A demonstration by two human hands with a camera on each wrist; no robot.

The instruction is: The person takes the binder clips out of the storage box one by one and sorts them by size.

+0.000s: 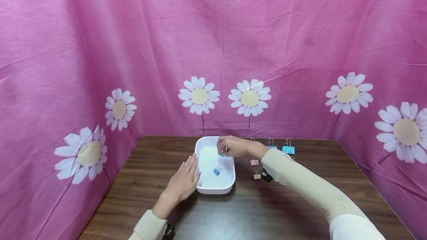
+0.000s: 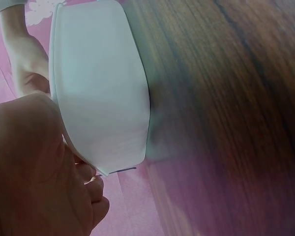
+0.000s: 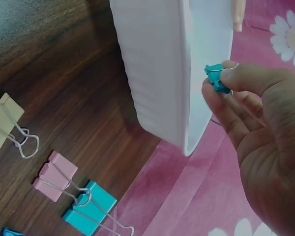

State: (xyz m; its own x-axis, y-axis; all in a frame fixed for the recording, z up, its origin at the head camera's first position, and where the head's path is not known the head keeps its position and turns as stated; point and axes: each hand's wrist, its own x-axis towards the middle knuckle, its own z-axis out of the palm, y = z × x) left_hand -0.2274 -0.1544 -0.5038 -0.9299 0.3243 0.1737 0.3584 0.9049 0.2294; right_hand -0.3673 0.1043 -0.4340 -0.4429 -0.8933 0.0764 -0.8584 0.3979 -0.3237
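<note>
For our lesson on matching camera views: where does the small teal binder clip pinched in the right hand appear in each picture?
Head: the teal clip sits centre frame, under the right hand, above the white tray.
Left wrist: not in it; only the tray's outer wall shows.
Right wrist: upper right, between thumb and fingertips, beside the tray's rim.
Shared landmark: the white tray.

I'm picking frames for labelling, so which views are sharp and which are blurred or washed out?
Head view: evenly lit and sharp, though the walls bow from wide-angle distortion. Left wrist view: soft throughout, the table grain smeared and the left hand a blur beside the white tray. Right wrist view: sharp on the teal binder clip pinched by the right hand.
</note>
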